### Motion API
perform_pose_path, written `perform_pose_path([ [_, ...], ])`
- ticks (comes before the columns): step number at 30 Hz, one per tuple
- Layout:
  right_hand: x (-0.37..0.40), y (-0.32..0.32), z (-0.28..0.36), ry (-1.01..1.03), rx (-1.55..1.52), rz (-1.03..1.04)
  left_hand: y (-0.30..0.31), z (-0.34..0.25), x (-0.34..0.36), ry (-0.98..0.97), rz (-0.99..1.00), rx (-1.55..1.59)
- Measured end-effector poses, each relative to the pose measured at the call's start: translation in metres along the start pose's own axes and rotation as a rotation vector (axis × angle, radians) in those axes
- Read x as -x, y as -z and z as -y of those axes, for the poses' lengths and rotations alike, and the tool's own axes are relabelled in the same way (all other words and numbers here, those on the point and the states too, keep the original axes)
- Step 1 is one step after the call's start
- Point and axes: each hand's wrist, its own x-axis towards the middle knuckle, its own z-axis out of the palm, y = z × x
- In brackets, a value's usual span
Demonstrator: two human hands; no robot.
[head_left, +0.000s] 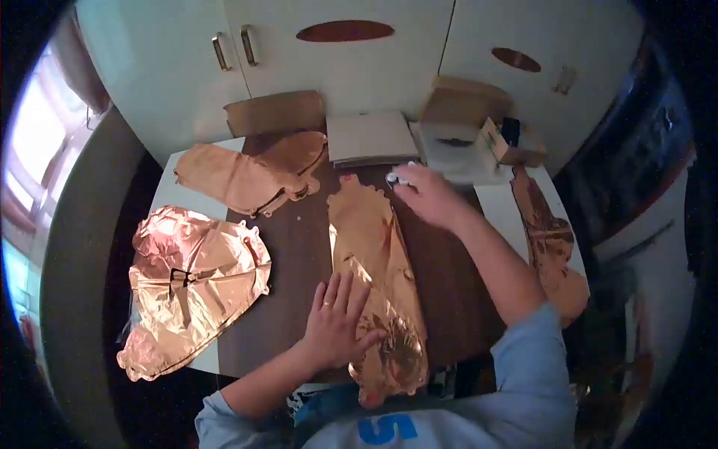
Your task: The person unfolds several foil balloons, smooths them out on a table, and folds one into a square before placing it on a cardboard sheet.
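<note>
A long, flat gold foil balloon (366,217), deflated, lies lengthwise down the middle of the dark table. My left hand (336,318) rests palm down on its left edge, fingers stretched out, a ring on one finger. Beyond the balloon's upper right end, my right hand (428,194) is closed around a small whitish item (394,178) that it partly hides; its kind cannot be made out. Left of me lies a crumpled, shiny foil balloon (202,273) with a dark mark in its middle. Behind that one is a folded matte gold balloon (224,176).
Another narrow foil balloon (550,232) lies along the right table edge. At the back stand a pale flat box (370,138), brown cardboard pieces (273,112) and a small open carton (512,150) holding something dark. White cabinet doors (359,71) rise behind the table (288,314).
</note>
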Motion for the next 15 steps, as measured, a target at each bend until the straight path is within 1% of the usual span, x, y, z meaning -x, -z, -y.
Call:
perform_pose_path([
  [1, -0.027, 0.0, -0.014, -0.024, 0.052, -0.036, -0.001, 0.0, 0.001, -0.002, -0.009, 0.0],
  [2, -0.046, -0.005, -0.025, -0.034, 0.127, -0.13, -0.001, 0.0, 0.003, -0.003, -0.016, 0.001],
  [4, -0.08, -0.023, -0.05, 0.067, 0.221, -0.268, -0.004, -0.001, 0.004, 0.005, -0.025, -0.004],
  [7, -0.123, -0.055, -0.077, 0.275, 0.478, -0.443, -0.002, -0.002, 0.002, 0.019, -0.019, -0.014],
  [10, -0.139, -0.045, -0.062, 0.129, 0.543, 0.144, -0.008, 0.002, 0.005, -0.003, -0.004, -0.039],
  [13, -0.131, -0.052, -0.059, 0.178, 0.645, 0.103, -0.007, 0.0, 0.005, 0.0, -0.018, -0.008],
  [15, -0.131, -0.05, -0.061, 0.23, 0.677, 0.113, -0.003, -0.001, 0.005, 0.001, -0.045, -0.026],
])
